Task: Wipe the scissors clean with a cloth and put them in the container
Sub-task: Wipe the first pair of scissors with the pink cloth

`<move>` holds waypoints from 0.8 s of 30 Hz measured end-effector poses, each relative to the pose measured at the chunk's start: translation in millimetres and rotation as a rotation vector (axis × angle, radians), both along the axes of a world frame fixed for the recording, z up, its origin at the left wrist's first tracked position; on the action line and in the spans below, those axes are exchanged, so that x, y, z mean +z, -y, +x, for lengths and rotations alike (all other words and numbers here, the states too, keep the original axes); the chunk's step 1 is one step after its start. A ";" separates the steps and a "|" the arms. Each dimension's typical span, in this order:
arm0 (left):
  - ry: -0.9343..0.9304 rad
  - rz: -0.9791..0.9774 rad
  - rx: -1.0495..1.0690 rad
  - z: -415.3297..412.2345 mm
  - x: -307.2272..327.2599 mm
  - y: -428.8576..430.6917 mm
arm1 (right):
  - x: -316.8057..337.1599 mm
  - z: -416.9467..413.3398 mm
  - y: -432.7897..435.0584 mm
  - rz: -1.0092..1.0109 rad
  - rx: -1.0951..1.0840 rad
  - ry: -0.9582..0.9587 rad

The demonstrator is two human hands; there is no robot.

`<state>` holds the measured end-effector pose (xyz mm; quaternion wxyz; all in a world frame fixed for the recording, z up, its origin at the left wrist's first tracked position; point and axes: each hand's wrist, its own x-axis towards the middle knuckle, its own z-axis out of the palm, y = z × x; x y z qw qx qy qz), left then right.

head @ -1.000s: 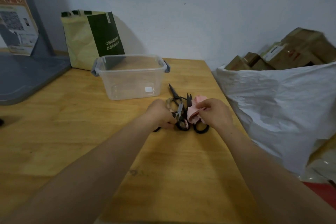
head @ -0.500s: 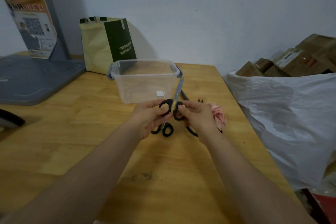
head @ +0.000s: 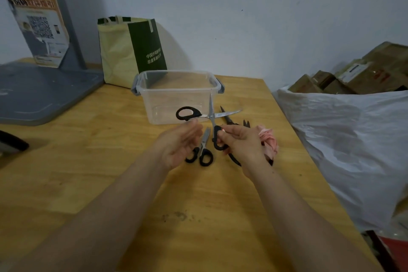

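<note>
1. Far-left corner of the table (head: pixel 110 183): one grey stand base (head: pixel 44 90) and one paper bag (head: pixel 119 55) against the wall. Neither has a part in the work.
2. One clear container (head: pixel 159 104) stands lidless near the middle of the far edge, with nothing visible inside. Judged set within reach to receive wiped items.
3. Left hand (head: pixel 178 148): fingers released and nearly straight, tips touching the upper handle of the held scissors (head: pixel 210 116) from below. Judged a prop keeping the blades apart.
4. The held scissors are off the table, just before the container's near wall, with blades splayed wide. Judged done to expose the inner faces for wiping.
5. Right hand (head: pixel 240 146): thumb and finger grasp the lower handle loop. One pink cloth (head: pixel 269 143) is bunched at the hand's outer side; the grip on it is hidden.
6. Scissors counted: three.
   - One is the held pair.
   - One small pair (head: pixel 202 152) lies flat under the hands.
   - One dark pair (head: pixel 227 117) lies partly beneath the right hand.
   - A forked tip (head: pixel 246 123) lies nearby; its kind is unclear.
7. Beyond the right edge: one white sack (head: pixel 342 139).
</note>
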<state>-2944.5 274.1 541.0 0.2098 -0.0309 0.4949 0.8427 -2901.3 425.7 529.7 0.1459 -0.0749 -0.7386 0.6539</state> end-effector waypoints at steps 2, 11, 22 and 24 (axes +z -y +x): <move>-0.013 -0.023 -0.030 5.9 -7.9 -13.3 | -5.9 -2.5 3.8 0.013 0.019 -0.005; -0.057 -0.220 0.123 -3.8 -14.8 -24.7 | -1.4 -7.6 -24.0 0.422 -0.187 0.001; -0.234 -0.324 0.051 -22.6 -20.3 -13.7 | 10.0 -8.3 -69.4 1.026 -0.434 0.110; -0.255 -0.290 0.052 -23.5 -18.7 -15.2 | 14.9 -11.5 -59.5 0.861 -0.432 -0.084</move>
